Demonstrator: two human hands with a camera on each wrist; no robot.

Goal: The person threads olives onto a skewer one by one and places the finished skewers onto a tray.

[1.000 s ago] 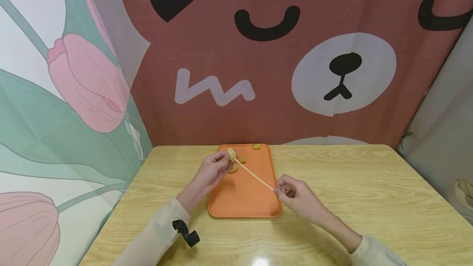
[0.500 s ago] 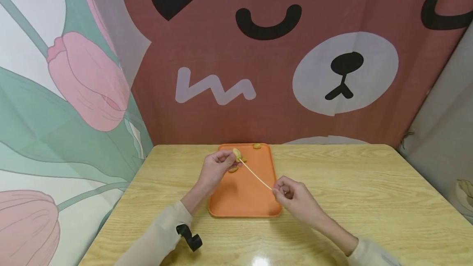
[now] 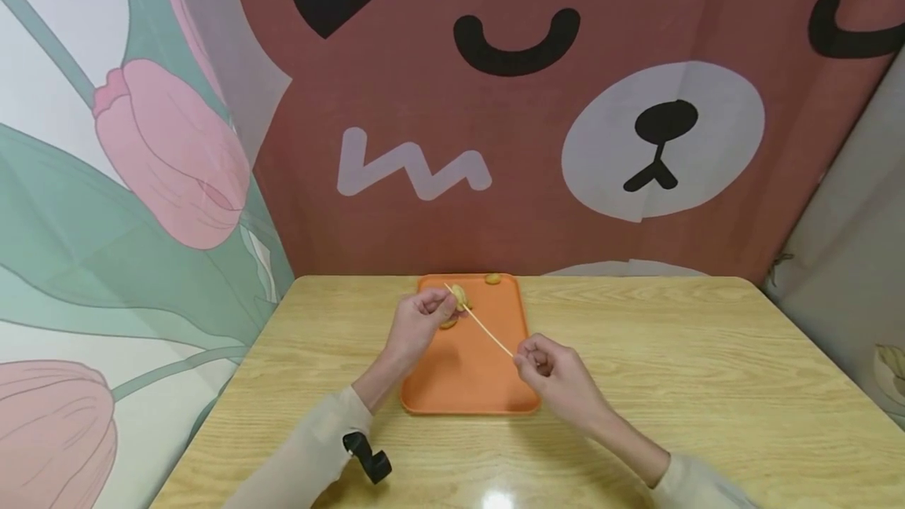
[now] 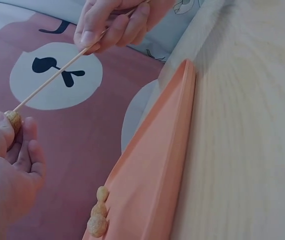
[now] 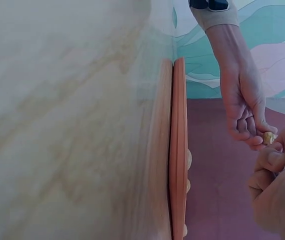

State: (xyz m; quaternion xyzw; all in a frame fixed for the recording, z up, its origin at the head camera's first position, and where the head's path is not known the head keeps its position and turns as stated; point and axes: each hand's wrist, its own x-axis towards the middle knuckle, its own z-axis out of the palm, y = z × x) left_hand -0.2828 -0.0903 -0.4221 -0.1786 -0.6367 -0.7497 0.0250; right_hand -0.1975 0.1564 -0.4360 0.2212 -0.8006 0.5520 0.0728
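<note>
The left hand [image 3: 413, 328] pinches a peanut [image 3: 459, 296] above the tray [image 3: 470, 383], the right hand [image 3: 562, 379] pinches the stick [image 3: 488, 331]; the head view shows its tip [image 3: 448, 286] past the peanut, hidden in the left wrist view

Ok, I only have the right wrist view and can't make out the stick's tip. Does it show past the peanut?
Observer: Yes, in the head view the stick has its tip showing beyond the peanut in the left hand.

Operator: Anything else on the stick?

Observer: The left wrist view shows it bare from the peanut to the right hand.

Operator: And the tray?

Observer: A loose peanut lies by its far edge, right of the middle.
</note>
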